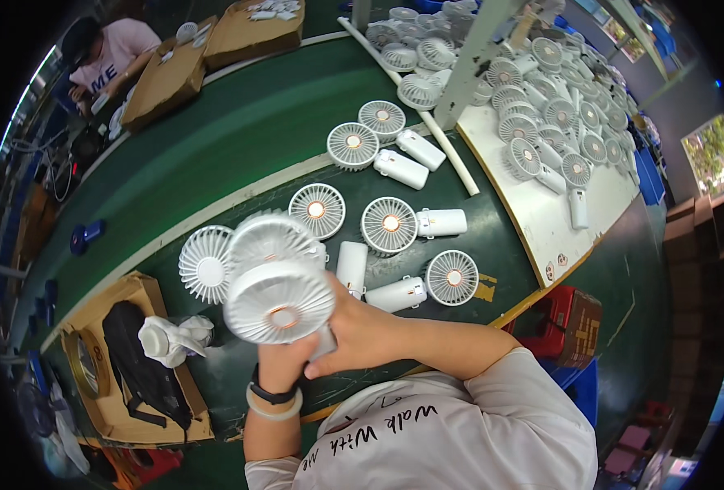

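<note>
Close to my chest I hold a white handheld fan (274, 294), its round ribbed head tilted up with a copper-coloured centre. My left hand (288, 359), below the fan head and partly covered by it, is closed on the fan. My right hand (358, 322) wraps the handle (324, 343) from the right side. A second, blurred fan head (268, 237) shows right behind the held one; whether a hand grips it too is hidden. Nearby on the green table lie a fan head seen from its plain side (204, 265) and a fan with a copper centre (317, 210).
Several fans (389, 224) lie to the right and beyond. A big fan heap covers a white board (533, 220) at the far right, past a metal post (468, 73). A cardboard tray (198, 412) holds a black pouch (137, 359) and tape. Across the green belt (239, 106) sits a person (121, 49).
</note>
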A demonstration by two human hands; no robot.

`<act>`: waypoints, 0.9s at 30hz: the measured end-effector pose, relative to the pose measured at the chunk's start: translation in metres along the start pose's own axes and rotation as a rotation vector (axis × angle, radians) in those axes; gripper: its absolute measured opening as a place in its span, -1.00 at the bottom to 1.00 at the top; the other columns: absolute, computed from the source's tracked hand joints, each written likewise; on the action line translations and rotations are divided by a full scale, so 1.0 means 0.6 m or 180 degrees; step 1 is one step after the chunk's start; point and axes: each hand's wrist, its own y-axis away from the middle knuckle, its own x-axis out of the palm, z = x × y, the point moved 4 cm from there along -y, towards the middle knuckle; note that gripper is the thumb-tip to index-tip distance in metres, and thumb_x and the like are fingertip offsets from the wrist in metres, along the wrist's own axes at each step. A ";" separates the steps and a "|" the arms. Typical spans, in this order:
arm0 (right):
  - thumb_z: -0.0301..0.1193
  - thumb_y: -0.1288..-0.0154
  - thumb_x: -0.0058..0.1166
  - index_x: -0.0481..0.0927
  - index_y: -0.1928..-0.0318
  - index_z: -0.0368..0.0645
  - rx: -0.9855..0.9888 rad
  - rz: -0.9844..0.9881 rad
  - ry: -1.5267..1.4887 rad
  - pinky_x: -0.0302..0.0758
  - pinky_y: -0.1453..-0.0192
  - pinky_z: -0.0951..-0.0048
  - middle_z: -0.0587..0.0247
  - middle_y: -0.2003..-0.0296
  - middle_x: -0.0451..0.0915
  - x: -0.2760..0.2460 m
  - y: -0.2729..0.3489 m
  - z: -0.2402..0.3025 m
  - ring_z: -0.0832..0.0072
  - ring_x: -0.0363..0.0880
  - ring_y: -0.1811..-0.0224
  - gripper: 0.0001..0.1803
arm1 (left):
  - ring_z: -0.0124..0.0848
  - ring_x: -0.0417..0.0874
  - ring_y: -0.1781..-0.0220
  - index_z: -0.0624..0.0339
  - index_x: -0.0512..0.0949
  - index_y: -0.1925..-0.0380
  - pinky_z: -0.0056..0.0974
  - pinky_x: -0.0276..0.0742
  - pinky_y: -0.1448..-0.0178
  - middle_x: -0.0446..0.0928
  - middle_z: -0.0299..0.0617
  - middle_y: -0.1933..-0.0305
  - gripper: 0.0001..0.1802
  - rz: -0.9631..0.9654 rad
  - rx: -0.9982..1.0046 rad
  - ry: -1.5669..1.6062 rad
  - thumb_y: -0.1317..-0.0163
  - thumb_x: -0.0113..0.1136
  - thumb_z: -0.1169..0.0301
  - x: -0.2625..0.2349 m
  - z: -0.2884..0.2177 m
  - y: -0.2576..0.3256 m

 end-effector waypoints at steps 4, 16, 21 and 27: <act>-0.31 0.32 0.52 -0.13 -0.31 -0.26 0.0635 -0.0653 -0.1693 0.15 -0.34 0.28 0.03 -0.20 0.16 -0.032 0.030 -0.040 0.26 0.15 -0.29 0.25 | -0.33 0.35 -0.17 0.39 0.24 -0.17 -0.24 0.23 -0.25 0.32 -0.07 -0.16 -0.29 0.0731 -0.0256 0.1021 -0.14 0.20 0.15 0.067 -0.069 -0.027; -0.35 -0.23 0.04 0.39 -0.03 -0.36 0.0558 -0.4012 -0.2376 0.46 -0.14 0.16 -0.03 0.11 0.55 -0.441 0.362 -0.171 0.17 0.54 0.03 -0.58 | -0.34 0.57 0.23 0.15 0.08 -0.21 -0.28 0.57 0.21 0.41 -0.08 0.08 -0.30 -0.0816 0.0703 0.0606 -0.07 0.15 0.63 0.065 -0.077 -0.059; -0.27 -0.07 0.27 0.49 0.11 -0.06 0.1389 -0.5597 -0.1957 0.50 0.10 0.02 0.29 0.21 0.55 -0.714 0.648 -0.311 0.28 0.53 0.17 -0.63 | -0.33 0.59 0.29 0.25 0.26 -0.08 -0.28 0.53 0.22 0.44 -0.11 0.14 -0.33 -0.0326 -0.0274 0.2110 0.07 0.33 0.56 0.029 -0.035 -0.020; -0.16 -0.18 0.17 0.42 -0.08 -0.02 0.1687 -0.5127 -0.1963 0.44 -0.07 0.08 0.27 0.03 0.48 -0.848 0.640 -0.407 0.30 0.45 -0.02 -0.52 | -0.15 0.63 0.22 0.20 0.23 -0.10 -0.09 0.59 0.12 0.47 -0.04 0.18 -0.41 0.0123 -0.0633 0.3557 -0.05 0.22 0.53 0.111 -0.024 -0.002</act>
